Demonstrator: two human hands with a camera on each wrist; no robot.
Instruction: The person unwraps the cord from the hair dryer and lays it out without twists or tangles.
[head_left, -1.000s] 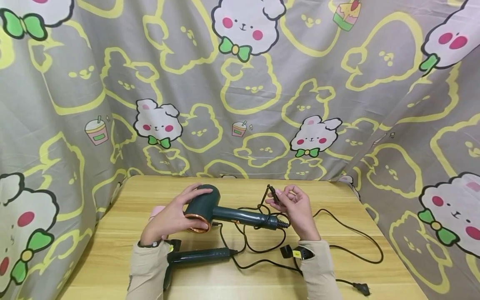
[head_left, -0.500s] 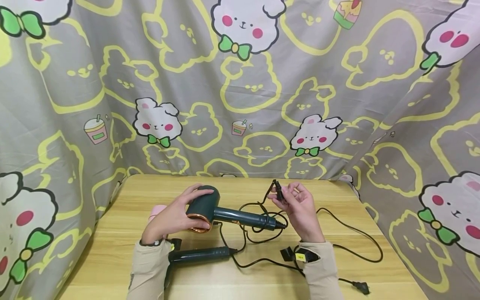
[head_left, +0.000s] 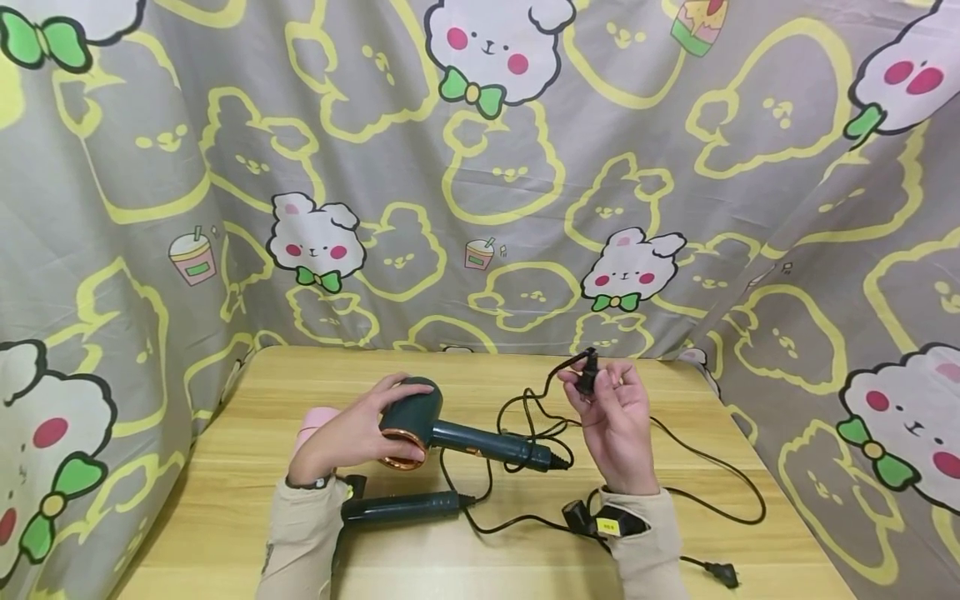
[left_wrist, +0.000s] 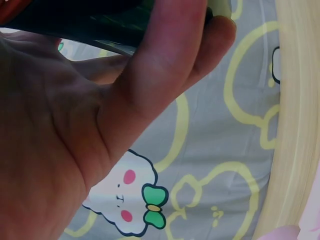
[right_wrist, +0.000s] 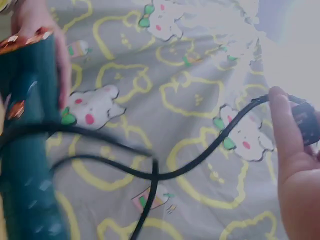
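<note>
A dark green hair dryer (head_left: 480, 442) with a copper-coloured rim is gripped round its head by my left hand (head_left: 352, 437), thumb near the rim and fingers over the top. The handle points right, with loops of black cord (head_left: 536, 408) about its end. My right hand (head_left: 618, 425) pinches the black plug (head_left: 588, 375) at the cord's end, raised above the table. In the right wrist view the cord (right_wrist: 200, 160) runs from the dryer side to the plug (right_wrist: 306, 125). The left wrist view shows the thumb (left_wrist: 165, 60) against the dark body.
A second dark green hair dryer (head_left: 405, 507) lies nearer on the wooden table (head_left: 465, 567), its head hidden by the left sleeve. Its cord leads right; another plug (head_left: 723, 575) lies at the front right. A pink object (head_left: 315, 421) sits behind the left wrist. Patterned curtains surround the table.
My right hand has moved right with the plug, drawing the cord out and shifting its loops. The held hair dryer has moved slightly right and its handle end has dipped a little.
</note>
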